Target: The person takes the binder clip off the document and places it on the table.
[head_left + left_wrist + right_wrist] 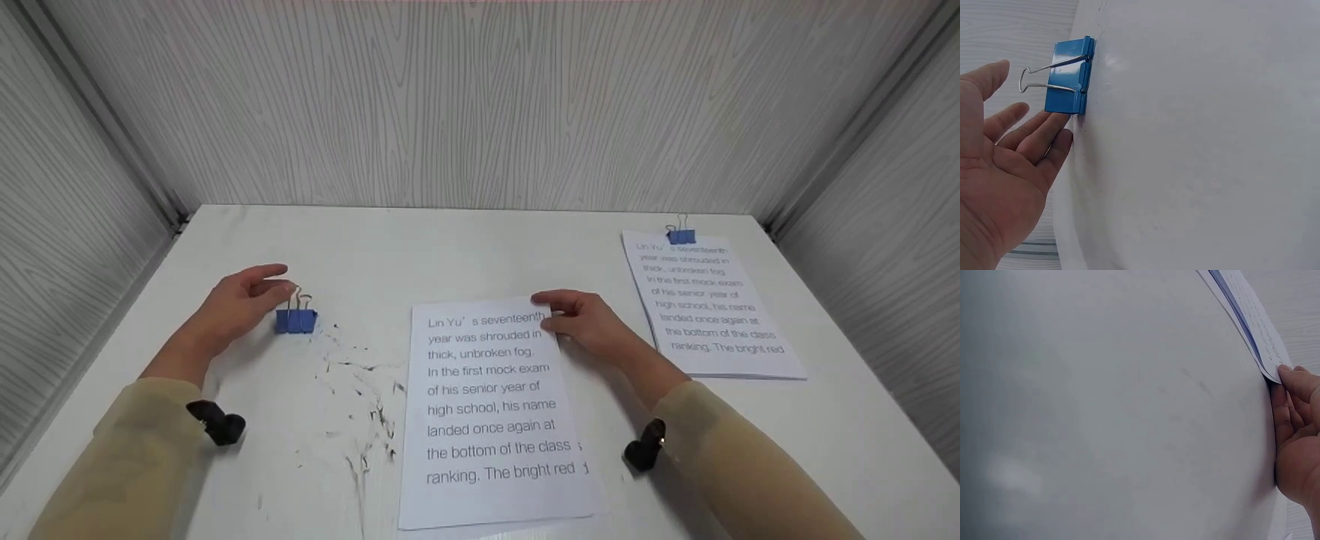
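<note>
On the left of the table stands a blue binder clip [296, 321] with its wire handles up. My left hand [241, 301] is right beside it. In the left wrist view, the thumb is apart from the handles of the clip [1068, 76], and the fingertips reach its near edge; whether they touch it I cannot tell. A stack of printed paper [487, 412] lies in the middle. Its upper right corner is pinched by my right hand [589, 322], thumb on top and fingers beneath, as the right wrist view shows at the sheets [1266, 343].
A second printed stack [705, 307] lies at the right, with a blue binder clip [682, 237] on its top edge. Dark scuff marks [375, 405] streak the white table [360, 247] left of the middle stack. Grey wood-grain panels [480, 105] enclose the table.
</note>
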`<move>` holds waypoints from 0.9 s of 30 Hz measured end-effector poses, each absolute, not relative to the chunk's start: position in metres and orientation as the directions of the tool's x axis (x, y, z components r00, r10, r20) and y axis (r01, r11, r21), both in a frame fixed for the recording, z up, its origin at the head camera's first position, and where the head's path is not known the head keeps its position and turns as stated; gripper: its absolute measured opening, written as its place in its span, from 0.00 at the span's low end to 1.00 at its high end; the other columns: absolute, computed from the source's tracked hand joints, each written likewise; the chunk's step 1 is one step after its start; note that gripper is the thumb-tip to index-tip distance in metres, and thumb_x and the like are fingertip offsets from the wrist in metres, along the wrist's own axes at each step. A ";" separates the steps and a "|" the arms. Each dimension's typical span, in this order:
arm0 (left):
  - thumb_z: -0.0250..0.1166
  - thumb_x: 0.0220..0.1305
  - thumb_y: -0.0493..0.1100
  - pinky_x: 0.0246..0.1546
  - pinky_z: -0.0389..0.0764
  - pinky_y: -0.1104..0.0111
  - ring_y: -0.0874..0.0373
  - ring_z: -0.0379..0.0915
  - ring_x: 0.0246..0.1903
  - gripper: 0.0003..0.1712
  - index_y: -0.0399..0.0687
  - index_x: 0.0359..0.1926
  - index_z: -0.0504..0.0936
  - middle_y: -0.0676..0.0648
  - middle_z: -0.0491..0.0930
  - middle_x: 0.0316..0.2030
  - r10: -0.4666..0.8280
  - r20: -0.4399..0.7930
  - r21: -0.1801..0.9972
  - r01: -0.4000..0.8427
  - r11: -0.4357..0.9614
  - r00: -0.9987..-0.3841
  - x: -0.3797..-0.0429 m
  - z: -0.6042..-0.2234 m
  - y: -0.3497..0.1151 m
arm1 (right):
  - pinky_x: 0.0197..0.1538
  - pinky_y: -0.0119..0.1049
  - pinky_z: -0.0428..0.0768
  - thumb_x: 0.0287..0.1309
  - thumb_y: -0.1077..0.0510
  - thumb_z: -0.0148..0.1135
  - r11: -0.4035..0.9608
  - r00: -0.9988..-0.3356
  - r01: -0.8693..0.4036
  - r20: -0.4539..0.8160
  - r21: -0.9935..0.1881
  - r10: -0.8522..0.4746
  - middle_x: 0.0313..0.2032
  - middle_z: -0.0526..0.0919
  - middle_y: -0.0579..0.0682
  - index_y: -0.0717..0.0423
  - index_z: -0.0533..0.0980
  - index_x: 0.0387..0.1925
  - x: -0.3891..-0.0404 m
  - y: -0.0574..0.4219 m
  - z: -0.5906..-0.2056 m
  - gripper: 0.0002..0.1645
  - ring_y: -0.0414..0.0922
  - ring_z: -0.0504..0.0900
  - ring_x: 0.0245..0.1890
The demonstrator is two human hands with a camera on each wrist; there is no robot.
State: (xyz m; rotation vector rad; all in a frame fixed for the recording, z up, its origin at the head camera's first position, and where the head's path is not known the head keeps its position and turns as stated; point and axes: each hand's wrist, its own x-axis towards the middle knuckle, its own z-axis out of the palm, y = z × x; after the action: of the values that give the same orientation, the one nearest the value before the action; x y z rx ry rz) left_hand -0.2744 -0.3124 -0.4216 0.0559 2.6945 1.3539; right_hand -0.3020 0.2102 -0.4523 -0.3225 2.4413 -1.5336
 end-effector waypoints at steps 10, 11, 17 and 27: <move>0.57 0.66 0.65 0.65 0.61 0.46 0.43 0.60 0.68 0.45 0.45 0.73 0.59 0.37 0.63 0.69 0.064 0.056 0.759 0.084 0.646 -0.996 -0.267 -0.406 -0.295 | 0.46 0.39 0.76 0.56 0.60 0.69 0.454 -0.956 -0.033 -0.104 -0.890 -0.274 0.48 0.81 0.45 0.35 0.80 0.54 -0.300 0.209 -0.449 0.25 0.47 0.77 0.45; 0.57 0.66 0.65 0.65 0.61 0.47 0.44 0.60 0.68 0.44 0.45 0.73 0.60 0.38 0.63 0.69 0.067 0.070 0.749 0.097 0.655 -0.995 -0.267 -0.403 -0.291 | 0.46 0.38 0.76 0.56 0.60 0.69 0.455 -0.957 -0.031 -0.104 -0.890 -0.269 0.49 0.81 0.45 0.35 0.80 0.54 -0.299 0.209 -0.449 0.25 0.47 0.78 0.45; 0.57 0.67 0.63 0.65 0.62 0.47 0.44 0.59 0.68 0.42 0.45 0.72 0.61 0.41 0.62 0.70 0.132 0.152 0.696 0.201 0.689 -0.980 -0.261 -0.391 -0.266 | 0.49 0.37 0.77 0.57 0.61 0.69 0.424 -0.958 -0.032 -0.094 -0.905 -0.272 0.52 0.81 0.46 0.43 0.77 0.59 -0.298 0.207 -0.445 0.28 0.46 0.79 0.48; 0.57 0.64 0.68 0.68 0.57 0.49 0.46 0.53 0.71 0.44 0.50 0.74 0.60 0.45 0.60 0.71 0.283 0.153 0.501 0.321 0.804 -0.947 -0.227 -0.384 -0.192 | 0.67 0.43 0.66 0.57 0.53 0.70 0.477 -0.945 -0.166 0.002 -0.863 -0.326 0.64 0.72 0.40 0.46 0.71 0.65 -0.280 0.212 -0.426 0.34 0.46 0.68 0.67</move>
State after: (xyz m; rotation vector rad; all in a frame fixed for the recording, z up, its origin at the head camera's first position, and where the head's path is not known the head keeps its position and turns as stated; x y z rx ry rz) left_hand -0.2265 -0.1918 -0.3837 0.5117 3.0504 0.8674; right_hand -0.2797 0.2116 -0.4257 -0.4297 2.5563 -1.4667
